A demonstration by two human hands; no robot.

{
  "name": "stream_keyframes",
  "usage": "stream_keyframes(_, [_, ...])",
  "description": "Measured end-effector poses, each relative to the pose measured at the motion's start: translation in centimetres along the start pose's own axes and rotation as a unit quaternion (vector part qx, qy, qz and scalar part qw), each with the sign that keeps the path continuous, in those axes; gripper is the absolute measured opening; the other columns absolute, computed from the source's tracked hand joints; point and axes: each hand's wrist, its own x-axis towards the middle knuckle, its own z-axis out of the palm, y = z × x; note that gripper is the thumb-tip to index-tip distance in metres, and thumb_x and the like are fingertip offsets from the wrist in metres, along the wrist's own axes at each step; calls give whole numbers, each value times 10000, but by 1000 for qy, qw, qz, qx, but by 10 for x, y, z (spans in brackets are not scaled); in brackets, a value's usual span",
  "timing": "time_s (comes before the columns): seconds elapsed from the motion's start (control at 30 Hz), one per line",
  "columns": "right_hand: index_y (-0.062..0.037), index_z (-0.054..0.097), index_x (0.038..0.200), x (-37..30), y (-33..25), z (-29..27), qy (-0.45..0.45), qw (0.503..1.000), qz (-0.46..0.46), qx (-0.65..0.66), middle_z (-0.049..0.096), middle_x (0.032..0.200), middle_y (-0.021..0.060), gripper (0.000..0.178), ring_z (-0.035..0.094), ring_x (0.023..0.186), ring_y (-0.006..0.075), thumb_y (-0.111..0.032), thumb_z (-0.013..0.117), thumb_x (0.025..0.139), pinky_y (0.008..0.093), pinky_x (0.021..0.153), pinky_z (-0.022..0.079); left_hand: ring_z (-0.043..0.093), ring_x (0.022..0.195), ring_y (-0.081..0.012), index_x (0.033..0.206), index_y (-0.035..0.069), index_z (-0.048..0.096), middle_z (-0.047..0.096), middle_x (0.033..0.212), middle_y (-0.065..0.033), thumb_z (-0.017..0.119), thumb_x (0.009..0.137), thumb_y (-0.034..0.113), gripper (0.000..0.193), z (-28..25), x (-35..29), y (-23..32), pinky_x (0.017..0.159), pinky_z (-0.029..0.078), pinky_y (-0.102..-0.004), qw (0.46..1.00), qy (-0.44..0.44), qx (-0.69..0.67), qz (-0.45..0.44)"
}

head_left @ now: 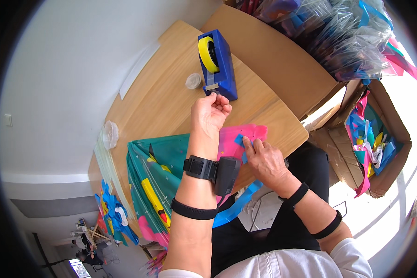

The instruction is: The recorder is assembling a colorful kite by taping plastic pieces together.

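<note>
My left hand (211, 111) reaches up to the cutting edge of a blue tape dispenser (225, 69). Its thumb and forefinger are closed on the end of the clear tape (210, 78), and the other fingers curl upward. A yellow roll core (207, 54) sits in the dispenser. My right hand (265, 162) rests palm down, fingers stretched out, on the pink end of a folded plastic sheet (236, 134). Beneath its fingertips lies a small blue strip (239, 140). The sheet's green part (164, 150), printed with yellow shapes, spreads to the left, partly hidden by my left forearm.
A small clear cup (193, 81) stands beside the dispenser, a clear round tub (110, 134) at the table's left edge. Blue strips (113, 211) hang lower left. A large cardboard box (268, 60) flanks the table; an open carton (394, 171) holds coloured scraps. Bagged plastic (352, 41) is piled behind.
</note>
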Motion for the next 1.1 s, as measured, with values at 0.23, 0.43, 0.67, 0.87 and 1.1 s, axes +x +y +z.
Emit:
stream_keyframes(0.23, [27,574,1242,1,0,-1,11,1000,-1,-9,533,794,89,479,591,689,205,-99,584,781,312,552,501,472,596,-172,864,18,437,495,740,-82,460,967,69,118,-14,13,6,533,392,-304,994,-36,-49,-90])
stream_keyframes(0.43, [35,568,1241,-2,-1,0,-4,1000,6,-6,540,795,98,476,604,689,214,-92,583,782,322,552,505,492,598,-130,840,31,498,513,696,-56,566,913,34,99,-27,-14,-25,512,408,-294,965,-129,223,45])
stream_keyframes(0.67, [36,569,1243,-2,1,1,4,1000,10,-7,539,798,95,486,602,682,215,-102,588,778,321,545,502,547,662,-155,792,8,594,585,687,-64,639,808,80,86,-20,-30,5,594,444,-318,552,-313,763,124])
stream_keyframes(0.87, [29,566,1253,1,-2,1,4,1000,2,-2,530,800,89,495,596,683,212,-112,587,779,317,546,500,574,740,-293,806,-1,598,613,767,-158,657,770,91,115,-21,-19,-1,644,458,-392,451,-320,819,152])
stream_keyframes(1.1, [28,559,1266,0,0,1,-2,1000,5,-4,528,801,90,506,594,689,212,-112,586,780,317,546,499,606,846,-418,807,-8,623,642,880,-225,678,759,76,111,-19,-21,-15,686,479,-470,403,-277,847,209])
